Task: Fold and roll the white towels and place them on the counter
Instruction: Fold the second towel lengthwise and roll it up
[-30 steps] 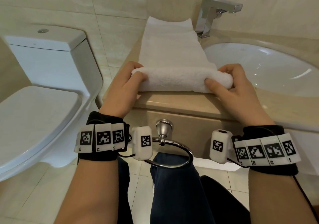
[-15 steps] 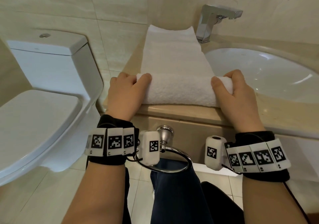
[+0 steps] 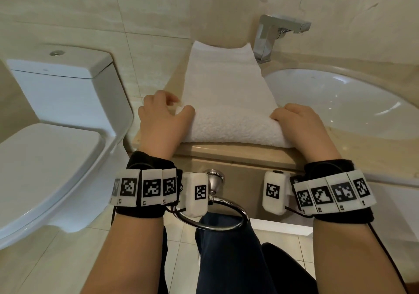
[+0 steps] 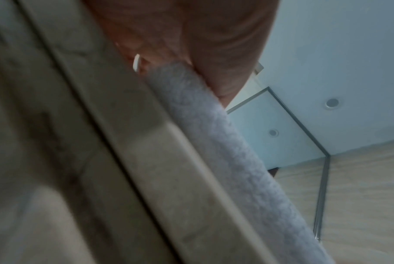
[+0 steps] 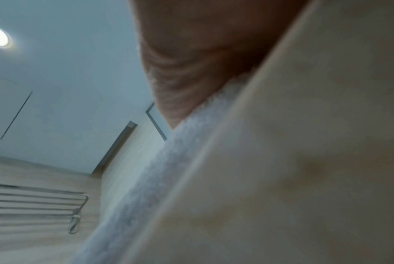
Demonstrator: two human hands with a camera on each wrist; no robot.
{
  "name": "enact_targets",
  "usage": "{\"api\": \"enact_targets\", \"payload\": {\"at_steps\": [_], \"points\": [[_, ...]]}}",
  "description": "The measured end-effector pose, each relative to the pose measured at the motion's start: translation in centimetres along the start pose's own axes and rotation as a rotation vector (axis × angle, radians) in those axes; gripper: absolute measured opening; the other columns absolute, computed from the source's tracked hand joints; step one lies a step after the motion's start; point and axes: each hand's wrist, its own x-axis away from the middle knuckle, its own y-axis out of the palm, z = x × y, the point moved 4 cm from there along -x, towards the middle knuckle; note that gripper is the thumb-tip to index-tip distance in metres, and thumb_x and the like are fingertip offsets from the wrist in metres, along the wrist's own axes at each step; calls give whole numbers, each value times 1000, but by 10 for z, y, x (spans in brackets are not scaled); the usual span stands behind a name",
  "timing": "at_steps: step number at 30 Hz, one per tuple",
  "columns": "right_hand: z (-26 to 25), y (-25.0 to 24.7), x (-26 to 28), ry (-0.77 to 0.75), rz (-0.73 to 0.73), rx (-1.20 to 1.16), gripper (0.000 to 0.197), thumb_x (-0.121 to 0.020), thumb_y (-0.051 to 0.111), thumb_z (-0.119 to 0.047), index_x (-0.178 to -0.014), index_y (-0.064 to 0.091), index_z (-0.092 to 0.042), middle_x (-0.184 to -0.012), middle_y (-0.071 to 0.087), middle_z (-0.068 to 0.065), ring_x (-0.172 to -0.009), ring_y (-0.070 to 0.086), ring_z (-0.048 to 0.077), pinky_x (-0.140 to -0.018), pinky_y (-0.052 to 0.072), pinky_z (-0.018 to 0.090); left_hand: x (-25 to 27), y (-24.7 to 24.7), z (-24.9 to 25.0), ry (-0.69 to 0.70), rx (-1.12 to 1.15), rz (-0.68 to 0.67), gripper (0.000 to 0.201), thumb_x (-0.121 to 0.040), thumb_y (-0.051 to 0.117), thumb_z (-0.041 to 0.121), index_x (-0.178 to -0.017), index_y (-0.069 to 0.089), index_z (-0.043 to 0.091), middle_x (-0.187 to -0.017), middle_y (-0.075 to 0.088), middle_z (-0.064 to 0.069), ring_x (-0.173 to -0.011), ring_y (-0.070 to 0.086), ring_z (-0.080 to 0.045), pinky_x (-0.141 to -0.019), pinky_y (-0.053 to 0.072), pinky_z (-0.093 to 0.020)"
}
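Both hands sit at the ends of the roll: the left hand [image 3: 162, 121] curls over the left end of the towel [image 3: 229, 103], thumb laid across the top of the roll and fingers bent past it, while the right hand [image 3: 299, 123] caps the right end, its fingers curled over the far side where I cannot see their tips. They are well apart, one at each end, most likely so the roll turns evenly and does not cone or skew.

That towel lies as a long folded strip on the desk [image 3: 238, 153], in the narrow stretch between the desk's left edge and the sink [image 3: 340, 103]. Its rolled part rests at the near edge, and the flat tail runs away toward the wall, ending just left of the faucet [image 3: 276, 35]. Laying it lengthwise gives a straight path to roll along.

From the wrist views, each palm presses on terry at the desk edge; the left hand [image 4: 191, 35] and right hand [image 5: 202, 53] show little else.

Only a small part looks rolled, so most of the strip remains. Drifting right, toward the sink, seems the main risk.
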Motion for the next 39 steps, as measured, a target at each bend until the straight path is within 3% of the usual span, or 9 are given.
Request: {"api": "enact_targets", "payload": {"at_steps": [4, 7, 12, 16, 19, 22, 27, 30, 39], "points": [[-1, 1, 0, 15, -4, 80, 24, -86, 48, -27, -70, 48, -9, -68, 44, 4, -67, 41, 21, -60, 29, 33, 12, -2, 33, 452, -136, 106, 29, -82, 55, 3, -107, 61, 15, -116, 54, -4, -108, 48, -20, -89, 31, -23], [-3, 1, 2, -26, 84, 192, 18, -85, 51, -30, -83, 54, -12, -88, 52, 3, -89, 47, 24, -74, 34, 33, 27, 9, 47, 637, -41, -88, 21, -86, 55, 4, -105, 63, 10, -103, 62, -2, -93, 58, -14, -81, 45, -25], [-25, -5, 21, -426, 364, 220, 17, -86, 60, -24, -100, 57, -15, -97, 50, -3, -96, 49, 21, -83, 28, 28, 36, 11, 47, 634, -126, -241, 39, -79, 62, 42, -112, 66, 21, -102, 64, 7, -97, 57, -9, -84, 44, -27], [-38, 12, 44, -746, 232, 241, 25, -88, 57, -32, -102, 67, -13, -93, 63, 0, -86, 56, 18, -80, 40, 32, 34, 11, 44, 634, -221, -305, 52, -71, 60, 43, -119, 65, 24, -110, 64, 7, -103, 57, -13, -93, 44, -32], [-29, 20, 42, -693, 131, 331, 48, -79, 53, -49, -113, 66, -19, -110, 63, 1, -102, 55, 18, -87, 41, 34, 33, 14, 43, 621, -366, -362, 66, -66, 56, 38, -131, 54, 30, -128, 55, 11, -121, 47, -9, -113, 21, -32], [-18, 23, 40, -673, 52, 426, 64, -73, 52, -58, -127, 57, -24, -122, 61, -1, -112, 52, 18, -95, 33, 34, 32, 16, 44, 601, -456, -371, 67, -72, 60, 19, -137, 46, 30, -136, 50, 11, -128, 41, -9, -116, 7, -31], [-15, 21, 35, -632, 36, 410, 61, -75, 59, -48, -130, 54, -23, -121, 62, 0, -114, 51, 21, -99, 25, 30, 29, 18, 51, 575, -420, -319, 64, -62, 44, 21, -123, 59, 23, -120, 62, 6, -113, 55, -17, -96, 30, -30], [-17, 17, 32, -551, -3, 378, 58, -76, 59, -51, -125, 54, -21, -113, 62, 3, -106, 53, 24, -85, 33, 30, 27, 15, 56, 528, -404, -350, 64, -59, 39, 26, -120, 61, 24, -116, 65, 4, -109, 56, -18, -89, 39, -30], [-33, 4, 24, -390, -160, 326, 35, -79, 63, -55, -98, 57, -27, -90, 64, -5, -86, 57, 19, -76, 44, 37, 19, 7, 65, 303, -408, -536, 33, -80, 48, 15, -107, 63, 25, -97, 62, 0, -90, 53, -21, -61, 35, -20]]}}
